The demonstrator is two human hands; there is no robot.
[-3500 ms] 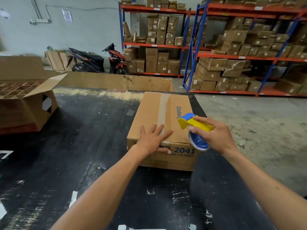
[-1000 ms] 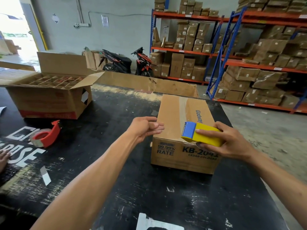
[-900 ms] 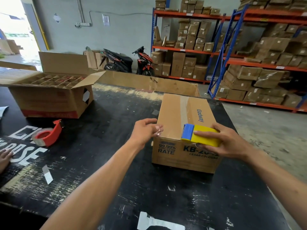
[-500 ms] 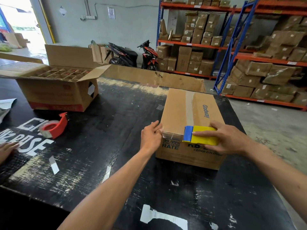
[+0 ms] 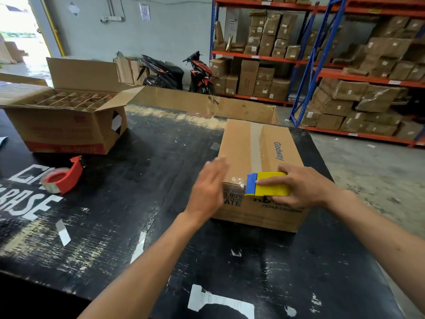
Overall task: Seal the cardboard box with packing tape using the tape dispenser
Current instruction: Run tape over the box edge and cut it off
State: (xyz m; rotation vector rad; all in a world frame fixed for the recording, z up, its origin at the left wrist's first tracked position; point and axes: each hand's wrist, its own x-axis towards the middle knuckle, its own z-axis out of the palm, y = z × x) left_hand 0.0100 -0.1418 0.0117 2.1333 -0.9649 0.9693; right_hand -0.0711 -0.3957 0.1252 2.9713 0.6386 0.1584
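A closed brown cardboard box [image 5: 241, 143] lies on the black table [image 5: 142, 171], a strip of clear tape running down the middle of its lid. My right hand [image 5: 301, 184] grips the yellow and blue tape dispenser [image 5: 268, 184] against the box's near top edge. A short stretch of clear tape [image 5: 234, 186] spans from the dispenser's blue end to the box's near left corner. My left hand [image 5: 208, 192], motion-blurred with flat fingers, is at that left corner beside the tape; whether it touches is unclear.
A red tape dispenser [image 5: 63, 178] lies on the table to the left. An open carton with dividers [image 5: 66, 120] stands at the back left. A flat cardboard sheet [image 5: 207, 104] lines the table's far edge. Shelves of boxes [image 5: 345, 65] and two motorbikes [image 5: 179, 72] stand beyond.
The dispenser has stayed at the box's near edge. My left hand came from the air to the box's left corner, pressed there, and now sweeps along it, blurred.
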